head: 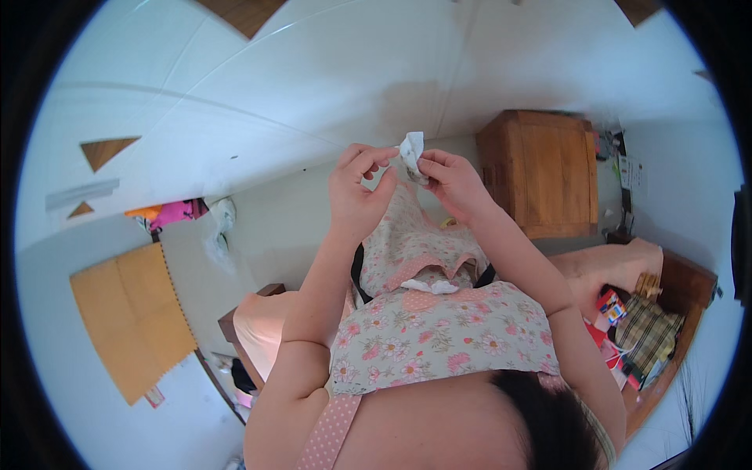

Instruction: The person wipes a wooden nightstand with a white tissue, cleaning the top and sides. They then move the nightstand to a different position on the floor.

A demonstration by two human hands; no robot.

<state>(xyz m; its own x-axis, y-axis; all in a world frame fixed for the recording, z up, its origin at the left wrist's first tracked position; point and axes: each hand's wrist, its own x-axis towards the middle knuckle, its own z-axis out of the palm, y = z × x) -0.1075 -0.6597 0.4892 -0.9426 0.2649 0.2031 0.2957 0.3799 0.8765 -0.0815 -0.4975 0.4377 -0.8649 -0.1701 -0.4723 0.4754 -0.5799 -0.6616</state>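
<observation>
A crumpled white tissue or thin cloth (412, 154) with greyish marks is pinched between the thumb and fingers of my right hand (449, 182). Its upper end sticks up above the fingers. On the other side, my left hand (363, 187) has its thumb and index finger spread apart. The left index fingertip reaches the tissue's edge; whether it touches cannot be made out. Below both hands is the floral apron (440, 346) I wear, with pink dotted trim and a white lace piece at the pocket.
A wooden cabinet (552, 176) stands at the right, ahead of a bench with a peach cover (611, 264). A plaid cloth (649, 332) and a colourful box (611, 305) lie on that bench. White wall (305, 76) rises ahead; plastic bags (222, 217) rest at its foot.
</observation>
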